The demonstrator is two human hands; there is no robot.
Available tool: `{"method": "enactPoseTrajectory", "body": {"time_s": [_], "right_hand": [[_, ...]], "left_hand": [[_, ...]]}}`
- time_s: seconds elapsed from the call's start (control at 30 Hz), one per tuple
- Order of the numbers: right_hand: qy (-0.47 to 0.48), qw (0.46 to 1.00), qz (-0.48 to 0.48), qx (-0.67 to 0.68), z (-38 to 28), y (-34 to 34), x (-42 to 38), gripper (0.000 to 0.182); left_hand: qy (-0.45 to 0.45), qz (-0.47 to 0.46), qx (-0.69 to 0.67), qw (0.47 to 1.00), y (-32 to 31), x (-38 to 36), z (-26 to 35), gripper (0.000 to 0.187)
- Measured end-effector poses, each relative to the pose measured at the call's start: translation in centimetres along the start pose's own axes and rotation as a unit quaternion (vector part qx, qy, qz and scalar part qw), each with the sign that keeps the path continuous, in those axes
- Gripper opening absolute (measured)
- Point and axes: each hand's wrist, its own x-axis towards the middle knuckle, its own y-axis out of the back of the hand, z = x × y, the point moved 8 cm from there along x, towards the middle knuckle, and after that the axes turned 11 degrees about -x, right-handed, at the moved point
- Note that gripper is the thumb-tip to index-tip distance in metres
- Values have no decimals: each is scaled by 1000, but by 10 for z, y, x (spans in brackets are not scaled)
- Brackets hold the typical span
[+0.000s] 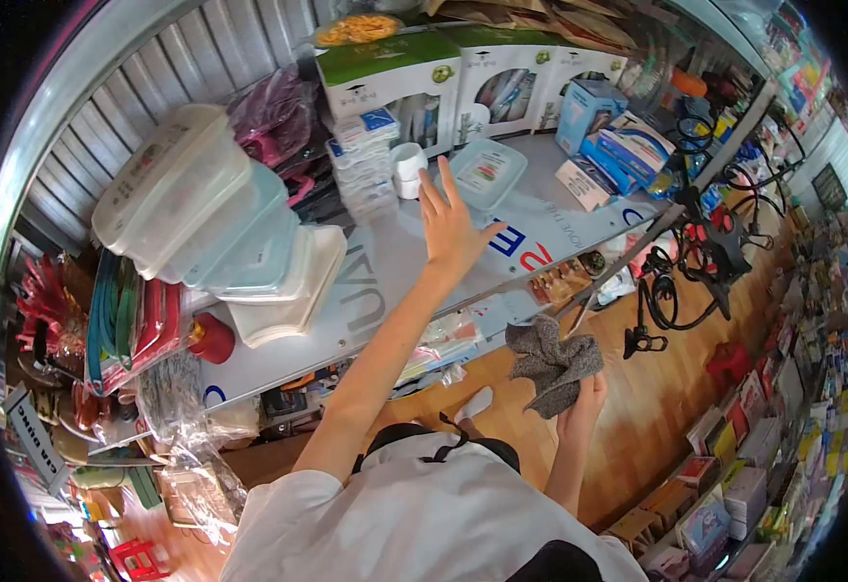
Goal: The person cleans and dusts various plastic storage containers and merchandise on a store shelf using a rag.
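Observation:
My left hand reaches over the metal shelf with its fingers spread and nothing in it. Just beyond its fingertips are a stack of small white cups and a flat clear container with a pale blue lid. My right hand is closed on a crumpled grey cloth, held over the wooden floor in front of the shelf. Small clear packs are stacked to the left of the cups.
Plastic containers lean in a stack at the shelf's left, near a red jar. Green and white boxes line the back. Blue boxes sit at the right, beside hanging black straps. Packed goods stand lower right.

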Motion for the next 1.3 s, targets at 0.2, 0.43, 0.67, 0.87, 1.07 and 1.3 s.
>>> {"method": "enactPoseTrajectory", "body": {"time_s": [0.2,0.43,0.67,0.87,1.07,1.3], "right_hand": [[-13,999,26,-24,13,35,-13,24],[85,995,41,13,-27,39,10,26],[312,875,-176,-326,-72,-48,11,56],[424,709,-321,-463,-95,-182,-31,71],[305,825,-358,-313,-71,-187,1,64],[318,746,-339,-476,-69,-180,-30,67]], "left_hand": [[35,3,-76,996,-17,10,-15,124],[-64,-3,-236,970,55,-18,54,118],[-217,-146,-358,896,89,-113,78,120],[-157,-110,-340,921,103,-143,48,106],[-187,-115,-293,930,122,-158,51,106],[-149,-93,-359,917,119,-170,51,96]]}}
